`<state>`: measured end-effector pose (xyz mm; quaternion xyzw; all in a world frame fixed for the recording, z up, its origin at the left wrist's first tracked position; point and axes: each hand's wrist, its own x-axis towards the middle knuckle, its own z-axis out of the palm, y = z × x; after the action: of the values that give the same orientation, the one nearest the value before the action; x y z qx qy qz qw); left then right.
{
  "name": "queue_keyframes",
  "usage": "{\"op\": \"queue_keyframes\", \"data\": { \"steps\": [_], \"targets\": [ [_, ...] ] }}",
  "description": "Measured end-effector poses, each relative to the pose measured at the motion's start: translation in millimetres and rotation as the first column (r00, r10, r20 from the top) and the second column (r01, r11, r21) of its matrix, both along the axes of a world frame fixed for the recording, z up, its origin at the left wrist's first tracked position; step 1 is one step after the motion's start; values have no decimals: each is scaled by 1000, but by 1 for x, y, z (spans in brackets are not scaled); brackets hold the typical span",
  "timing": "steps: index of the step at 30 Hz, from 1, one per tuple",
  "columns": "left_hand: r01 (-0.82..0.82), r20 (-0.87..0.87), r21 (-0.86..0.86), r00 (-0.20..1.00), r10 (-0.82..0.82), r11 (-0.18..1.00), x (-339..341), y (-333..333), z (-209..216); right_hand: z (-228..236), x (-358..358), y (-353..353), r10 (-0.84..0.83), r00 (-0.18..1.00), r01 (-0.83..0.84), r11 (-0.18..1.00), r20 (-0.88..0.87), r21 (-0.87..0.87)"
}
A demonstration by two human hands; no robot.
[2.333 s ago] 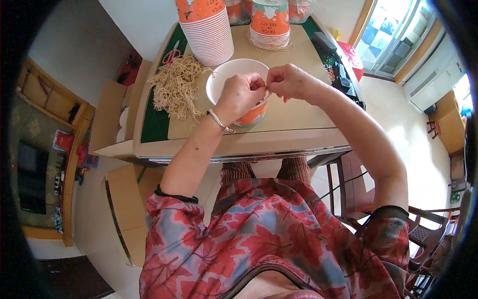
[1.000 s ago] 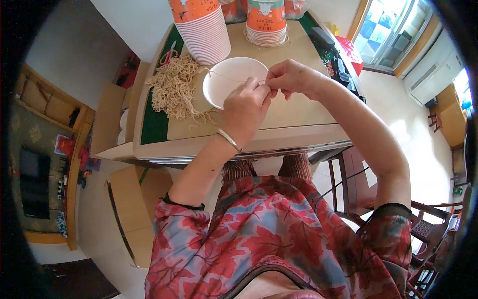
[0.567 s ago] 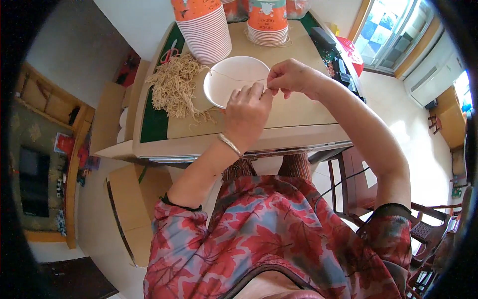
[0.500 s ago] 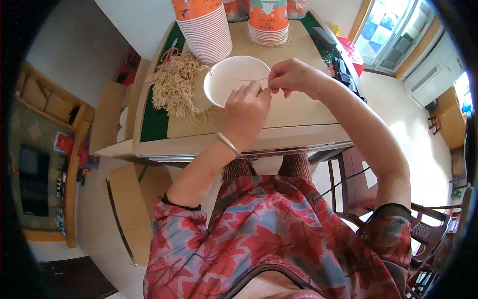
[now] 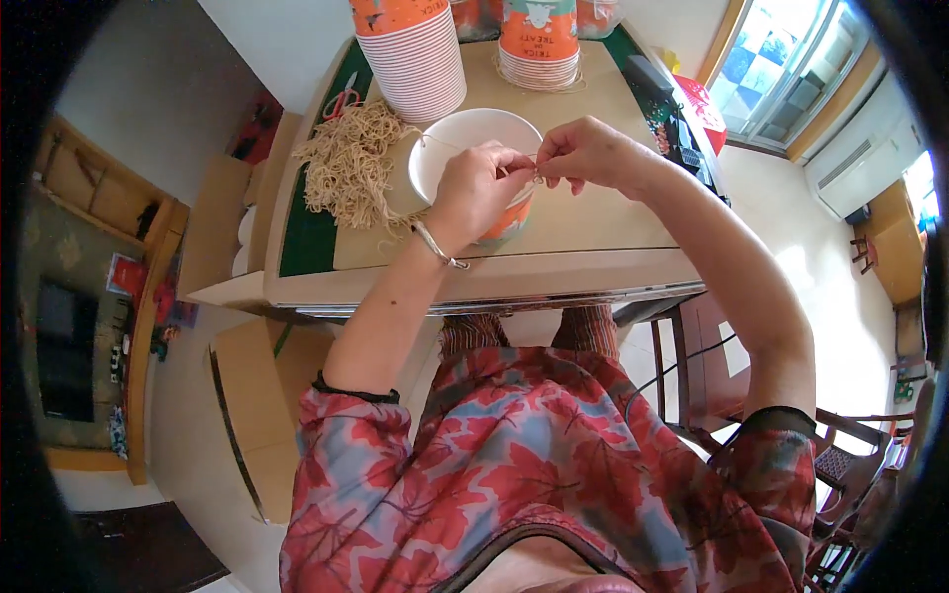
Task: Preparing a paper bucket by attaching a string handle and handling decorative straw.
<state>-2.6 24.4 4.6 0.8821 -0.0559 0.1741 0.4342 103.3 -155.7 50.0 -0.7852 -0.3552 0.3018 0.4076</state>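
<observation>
A white-lined paper bucket point(image 5: 432, 160) with a printed orange outside stands at the near side of the table. A thin tan string crosses its mouth from the left rim to the right rim. My left hand point(image 5: 482, 188) is over the near right part of the bucket, thumb and fingers pinched on the string. Close beside it, my right hand point(image 5: 591, 156) pinches the same string just outside the right rim. A small loop of string shows between the fingertips. A heap of tan strings point(image 5: 351, 166) lies left of the bucket.
Behind the bucket rises a tall stack of nested paper buckets point(image 5: 410, 74); a shorter stack point(image 5: 539, 49) with string round its base is farther right. Red-handled scissors point(image 5: 341, 103) lie behind the heap. A cardboard box point(image 5: 222, 222) stands left of the table, chairs point(image 5: 840, 465) at right.
My left hand has turned and shifted slightly left, its fingertips now meeting the right hand's at the string. More of the bucket's orange outer wall shows below it. The right hand has hardly moved.
</observation>
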Motion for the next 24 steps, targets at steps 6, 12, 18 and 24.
{"op": "queue_keyframes", "data": {
  "steps": [6,12,18,24],
  "targets": [
    [13,-170,-10,985,-15,1000,0,-7,10,-1,2,-2,2,1000,-2,1000,2,20],
    [-35,-210,-15,977,32,999,2,-8,12,4,0,-2,14,1000,-14,1000,24,-17],
    [-29,-104,-88,994,20,996,8,-6,-4,5,1,-4,45,999,-45,999,17,-8],
    [-16,-87,-30,996,13,999,9,-7,-1,3,1,-6,64,997,-63,998,41,-14]
  ]
}}
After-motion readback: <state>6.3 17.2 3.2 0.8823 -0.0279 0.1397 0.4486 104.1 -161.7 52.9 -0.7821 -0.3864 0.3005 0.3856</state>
